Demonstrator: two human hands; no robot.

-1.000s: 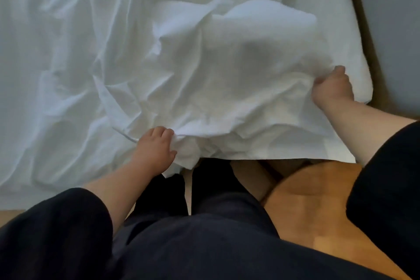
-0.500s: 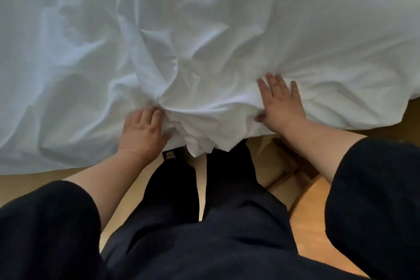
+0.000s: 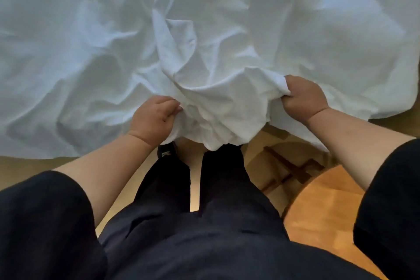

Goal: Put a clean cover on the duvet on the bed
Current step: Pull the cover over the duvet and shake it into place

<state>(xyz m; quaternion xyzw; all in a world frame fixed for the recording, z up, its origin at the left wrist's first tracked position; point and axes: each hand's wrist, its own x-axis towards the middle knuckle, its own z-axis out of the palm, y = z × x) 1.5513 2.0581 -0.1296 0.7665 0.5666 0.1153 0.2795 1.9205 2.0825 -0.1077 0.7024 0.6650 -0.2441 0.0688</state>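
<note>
A crumpled white duvet cover (image 3: 218,57) spreads over the bed and fills the upper half of the head view. Its near edge is bunched into a wad that hangs over the bedside in front of my legs. My left hand (image 3: 154,118) grips the left side of that wad, fingers curled into the cloth. My right hand (image 3: 302,98) grips a fold at the wad's right side, fist closed round it. Whether the duvet lies under the cover cannot be told.
A round wooden stool or side table (image 3: 322,207) stands close by my right leg, with its crossed struts showing below. Pale wooden floor (image 3: 25,170) runs along the bedside at the left. My dark trousers fill the lower middle.
My right hand has gone from lying flat on the cloth to gripping a fold. Both hands have gathered the cover's near edge into a tighter bunch. My view has shifted slightly.
</note>
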